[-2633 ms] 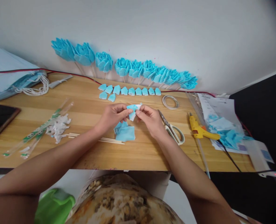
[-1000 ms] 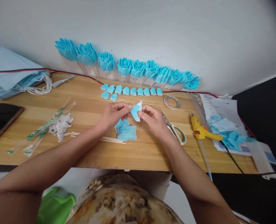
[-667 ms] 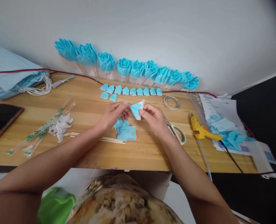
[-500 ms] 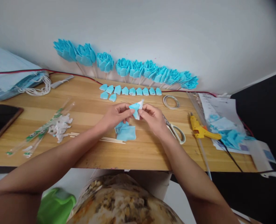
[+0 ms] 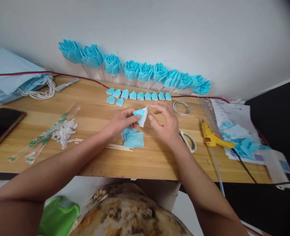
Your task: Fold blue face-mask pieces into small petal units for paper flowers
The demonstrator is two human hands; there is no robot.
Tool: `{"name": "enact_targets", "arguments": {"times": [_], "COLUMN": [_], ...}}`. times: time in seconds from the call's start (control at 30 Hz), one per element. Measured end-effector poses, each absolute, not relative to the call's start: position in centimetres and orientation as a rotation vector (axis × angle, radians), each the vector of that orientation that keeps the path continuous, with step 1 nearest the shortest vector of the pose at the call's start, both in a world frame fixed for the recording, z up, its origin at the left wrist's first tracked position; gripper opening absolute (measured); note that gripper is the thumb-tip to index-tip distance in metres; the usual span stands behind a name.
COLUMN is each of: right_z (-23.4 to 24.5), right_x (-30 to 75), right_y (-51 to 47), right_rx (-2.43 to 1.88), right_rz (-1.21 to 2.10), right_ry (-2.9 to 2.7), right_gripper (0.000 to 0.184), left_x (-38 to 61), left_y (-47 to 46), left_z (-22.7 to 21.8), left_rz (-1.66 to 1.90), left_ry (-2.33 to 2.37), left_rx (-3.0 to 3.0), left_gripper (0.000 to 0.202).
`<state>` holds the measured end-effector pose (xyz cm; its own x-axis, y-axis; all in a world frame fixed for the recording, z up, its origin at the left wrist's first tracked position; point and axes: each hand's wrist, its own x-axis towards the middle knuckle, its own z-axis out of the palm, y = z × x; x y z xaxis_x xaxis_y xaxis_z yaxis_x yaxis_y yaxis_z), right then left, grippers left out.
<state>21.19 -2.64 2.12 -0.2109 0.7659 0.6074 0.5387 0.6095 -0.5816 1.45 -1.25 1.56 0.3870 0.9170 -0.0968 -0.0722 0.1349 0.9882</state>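
Pinched in my left hand (image 5: 125,120) is a small folded piece of blue and white fabric (image 5: 141,116), its white edge facing right. My right hand (image 5: 165,122) is just to the right of it, apart from the piece, thumb and fingers spread with nothing between them. Below the left hand lie flat blue fabric pieces (image 5: 133,139) beside thin wooden sticks (image 5: 120,148). A row of folded blue petals (image 5: 140,96) runs behind both hands. Scissors (image 5: 188,141) lie partly hidden behind my right wrist.
Blue fabric flowers on sticks (image 5: 112,64) lean on the wall. Tape roll (image 5: 181,107) and yellow glue gun (image 5: 212,135) are on the right. Phone (image 5: 4,123), plastic wrappers (image 5: 44,137) and white scraps (image 5: 64,132) are on the left. A red-black cable (image 5: 86,78) runs along the back.
My right hand has let go of the folded fabric piece and moved slightly right, its fingers opening. The left hand still holds the piece, now tilted a little differently.
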Motion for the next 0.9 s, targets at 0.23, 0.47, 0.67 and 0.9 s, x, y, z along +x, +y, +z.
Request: {"name": "enact_targets", "arguments": {"times": [0.23,0.47,0.67,0.9], "right_z": [2.12,2.13,2.19,2.01], "right_x": [21.39,21.53,21.49,21.24], "right_y": [-2.2,-2.27,-2.54,-2.58], "right_rx": [-0.942,-0.938,-0.988,-0.998], "right_rz": [0.087,0.2,0.343,0.363], "right_ry": [-2.075,-2.089,-1.988,-1.966], "right_gripper": [0.027,0.024,0.021,0.019], "left_x": [1.49,1.46,1.44,1.43], "left_y": [-1.14,-1.0,-1.14,-1.14], "left_z": [1.4,1.75,2.11,2.26], "left_rz": [0.772,0.75,0.723,0.732], "left_ry": [0.821,0.842,0.87,0.866], "left_rx": [1.211,1.257,1.271,1.274], "left_gripper": [0.024,0.023,0.02,0.024]}}
